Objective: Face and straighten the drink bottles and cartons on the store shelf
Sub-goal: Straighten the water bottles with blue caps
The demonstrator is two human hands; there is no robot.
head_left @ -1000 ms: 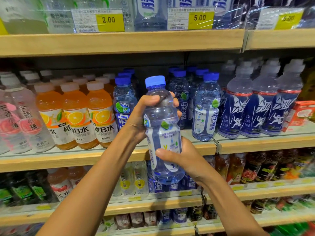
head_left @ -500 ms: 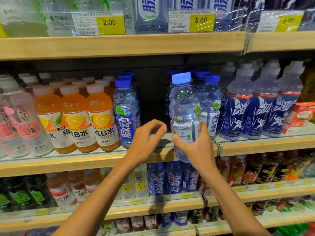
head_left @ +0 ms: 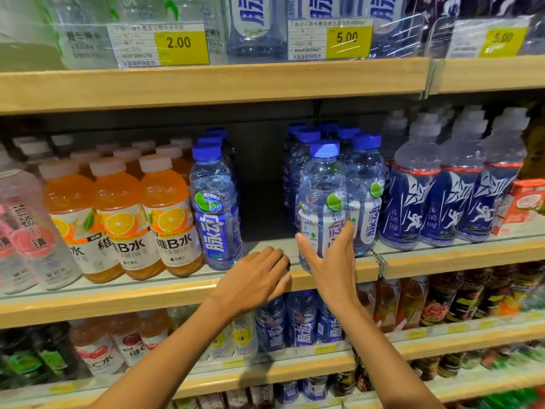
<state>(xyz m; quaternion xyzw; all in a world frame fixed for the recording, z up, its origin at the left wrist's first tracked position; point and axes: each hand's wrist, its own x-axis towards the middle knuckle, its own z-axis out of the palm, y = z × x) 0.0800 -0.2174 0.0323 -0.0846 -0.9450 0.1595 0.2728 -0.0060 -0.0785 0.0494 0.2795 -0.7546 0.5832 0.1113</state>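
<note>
Left forearm (head_left: 165,358) and right forearm (head_left: 392,358) are recorded as bare from the wrist down to the lower frame edge. Left hand (head_left: 253,278) and right hand (head_left: 330,261) are likewise bare. Both arms are noted as slender, with smooth outlines. Knuckle ridges are visible on the left hand's back. A small dark mark is observed at the left hand's fingertips (head_left: 284,261); what it is cannot be determined. Nail detail is too blurred to be recorded.
</note>
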